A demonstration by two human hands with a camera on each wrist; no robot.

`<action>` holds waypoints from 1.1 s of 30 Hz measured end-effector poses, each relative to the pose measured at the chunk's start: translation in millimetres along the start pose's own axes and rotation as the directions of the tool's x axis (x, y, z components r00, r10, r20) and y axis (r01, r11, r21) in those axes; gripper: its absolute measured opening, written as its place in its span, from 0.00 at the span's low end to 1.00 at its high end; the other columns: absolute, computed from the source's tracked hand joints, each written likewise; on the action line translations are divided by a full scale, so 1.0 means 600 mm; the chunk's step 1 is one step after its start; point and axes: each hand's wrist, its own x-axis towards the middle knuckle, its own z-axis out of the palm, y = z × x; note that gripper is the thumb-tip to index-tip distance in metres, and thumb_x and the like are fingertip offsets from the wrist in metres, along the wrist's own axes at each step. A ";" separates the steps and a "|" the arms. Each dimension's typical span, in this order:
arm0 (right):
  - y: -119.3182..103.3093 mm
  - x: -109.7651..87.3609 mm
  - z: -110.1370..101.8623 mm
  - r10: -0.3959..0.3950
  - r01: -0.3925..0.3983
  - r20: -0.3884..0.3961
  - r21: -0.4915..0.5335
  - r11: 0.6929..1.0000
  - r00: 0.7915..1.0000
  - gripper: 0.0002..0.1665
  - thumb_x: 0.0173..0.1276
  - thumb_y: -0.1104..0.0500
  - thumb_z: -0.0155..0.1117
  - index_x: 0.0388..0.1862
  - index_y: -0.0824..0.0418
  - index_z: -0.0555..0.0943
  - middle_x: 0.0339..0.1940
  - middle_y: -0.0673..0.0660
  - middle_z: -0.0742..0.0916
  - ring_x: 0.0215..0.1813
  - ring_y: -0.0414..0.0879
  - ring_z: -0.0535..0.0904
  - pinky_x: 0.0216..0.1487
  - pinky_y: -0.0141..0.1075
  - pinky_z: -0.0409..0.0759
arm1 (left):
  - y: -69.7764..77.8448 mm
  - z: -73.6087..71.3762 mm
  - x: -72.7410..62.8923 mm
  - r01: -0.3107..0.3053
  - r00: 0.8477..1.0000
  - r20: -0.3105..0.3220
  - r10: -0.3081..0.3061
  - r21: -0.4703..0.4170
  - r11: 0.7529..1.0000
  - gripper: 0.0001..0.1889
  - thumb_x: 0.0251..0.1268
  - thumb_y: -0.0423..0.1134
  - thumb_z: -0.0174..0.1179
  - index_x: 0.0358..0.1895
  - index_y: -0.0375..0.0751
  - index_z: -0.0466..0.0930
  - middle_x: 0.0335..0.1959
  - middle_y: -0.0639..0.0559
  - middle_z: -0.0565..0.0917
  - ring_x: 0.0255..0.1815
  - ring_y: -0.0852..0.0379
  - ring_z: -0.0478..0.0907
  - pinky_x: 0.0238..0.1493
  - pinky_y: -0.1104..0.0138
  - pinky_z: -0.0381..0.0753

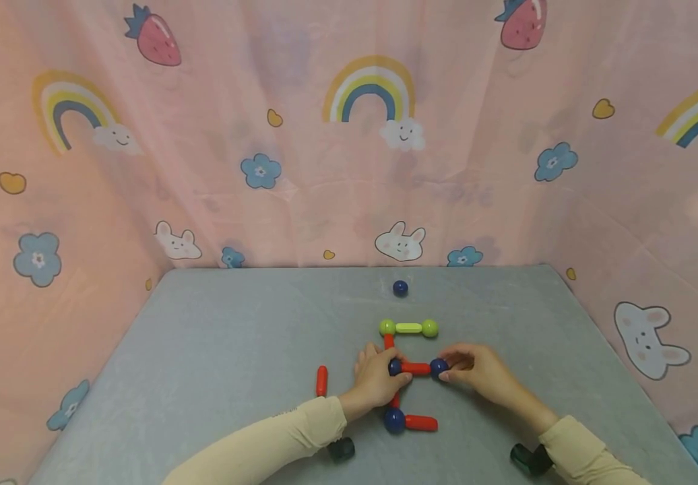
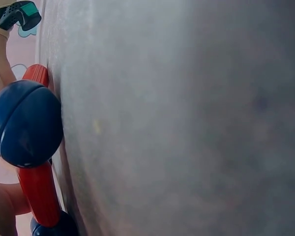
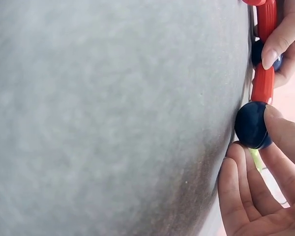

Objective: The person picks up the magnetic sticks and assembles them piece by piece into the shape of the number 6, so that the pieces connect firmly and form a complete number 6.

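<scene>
A flat structure of balls and rods lies on the table. My left hand (image 1: 376, 380) holds its middle blue ball (image 1: 394, 367), the thumb lying by the red rod (image 1: 416, 368) that points right. At that rod's far end my right hand (image 1: 481, 372) pinches another blue ball (image 3: 251, 125) between thumb and fingers; ball and rod touch. Above, a green ball (image 1: 388, 327) joins a light green rod (image 1: 408, 328) to a second green ball (image 1: 430, 328). Below, a blue ball (image 1: 394, 420) carries a red rod (image 1: 422, 423) whose right end is bare.
A loose blue ball (image 1: 400, 288) sits near the back edge of the grey table (image 1: 234, 337). One loose red rod (image 1: 322, 380) lies left of the structure, beside the left forearm. Dark wrist devices (image 1: 341, 448) show under both sleeves. A patterned pink curtain (image 1: 300, 215) surrounds the table.
</scene>
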 end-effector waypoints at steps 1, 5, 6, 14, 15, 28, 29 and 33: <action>0.000 0.000 0.000 0.001 -0.001 -0.001 0.001 1.000 1.000 0.20 0.58 0.55 0.76 0.48 0.60 0.85 0.39 0.54 0.89 0.38 0.39 0.83 0.38 0.28 0.81 | 0.000 0.000 0.000 -0.003 1.000 0.000 0.003 0.000 1.000 0.09 0.60 0.42 0.69 0.43 0.49 0.84 0.36 0.52 0.66 0.37 0.54 0.58 0.37 0.65 0.53; -0.002 -0.001 0.001 0.008 -0.008 -0.003 0.008 1.000 1.000 0.21 0.58 0.55 0.76 0.49 0.61 0.85 0.39 0.54 0.89 0.38 0.39 0.83 0.38 0.28 0.81 | -0.001 0.000 0.001 -0.012 1.000 -0.001 0.012 -0.003 1.000 0.09 0.60 0.42 0.68 0.43 0.49 0.84 0.36 0.52 0.66 0.37 0.55 0.59 0.38 0.65 0.53; -0.002 -0.001 0.001 0.011 -0.011 -0.002 0.011 1.000 1.000 0.21 0.58 0.55 0.76 0.49 0.61 0.85 0.40 0.55 0.89 0.39 0.40 0.83 0.38 0.28 0.81 | -0.001 -0.001 0.001 -0.012 1.000 0.000 0.012 -0.006 1.000 0.09 0.60 0.42 0.68 0.43 0.49 0.84 0.36 0.52 0.66 0.37 0.55 0.59 0.38 0.65 0.54; -0.007 -0.003 0.001 0.045 -0.045 0.004 0.038 0.998 0.999 0.21 0.58 0.55 0.76 0.49 0.61 0.84 0.41 0.56 0.89 0.41 0.43 0.83 0.39 0.28 0.81 | -0.004 -0.006 0.001 -0.005 0.999 0.034 0.007 -0.033 0.999 0.11 0.62 0.41 0.67 0.47 0.49 0.84 0.37 0.50 0.68 0.38 0.54 0.60 0.39 0.65 0.57; -0.007 -0.003 0.001 0.047 -0.047 0.005 0.039 0.998 0.999 0.21 0.58 0.55 0.76 0.49 0.61 0.84 0.41 0.56 0.89 0.41 0.43 0.83 0.39 0.28 0.81 | -0.005 -0.007 0.002 -0.010 0.999 0.035 0.011 -0.033 0.999 0.12 0.62 0.41 0.67 0.48 0.49 0.84 0.38 0.50 0.68 0.39 0.54 0.61 0.40 0.65 0.57; -0.007 -0.003 0.001 0.059 -0.059 0.010 0.049 0.997 0.998 0.22 0.58 0.54 0.76 0.49 0.61 0.84 0.42 0.55 0.89 0.41 0.42 0.83 0.39 0.28 0.81 | -0.014 -0.031 -0.015 -0.027 0.997 0.069 0.038 -0.162 0.987 0.25 0.60 0.37 0.67 0.61 0.44 0.74 0.45 0.45 0.70 0.42 0.56 0.66 0.38 0.70 0.68; -0.006 -0.003 0.001 0.060 -0.061 0.011 0.049 0.997 0.998 0.22 0.58 0.54 0.76 0.50 0.61 0.84 0.42 0.55 0.88 0.41 0.41 0.83 0.39 0.28 0.81 | -0.016 -0.032 -0.018 -0.022 0.997 0.069 0.036 -0.189 0.982 0.26 0.60 0.36 0.67 0.63 0.42 0.73 0.45 0.44 0.70 0.40 0.56 0.67 0.35 0.71 0.69; -0.004 -0.004 0.002 0.062 -0.062 0.006 0.054 0.997 0.998 0.22 0.58 0.54 0.76 0.49 0.61 0.84 0.42 0.55 0.88 0.41 0.41 0.82 0.39 0.28 0.81 | -0.021 -0.036 -0.040 0.029 0.997 0.080 -0.006 -0.287 0.958 0.28 0.61 0.34 0.65 0.63 0.37 0.67 0.43 0.44 0.70 0.34 0.58 0.69 0.29 0.72 0.69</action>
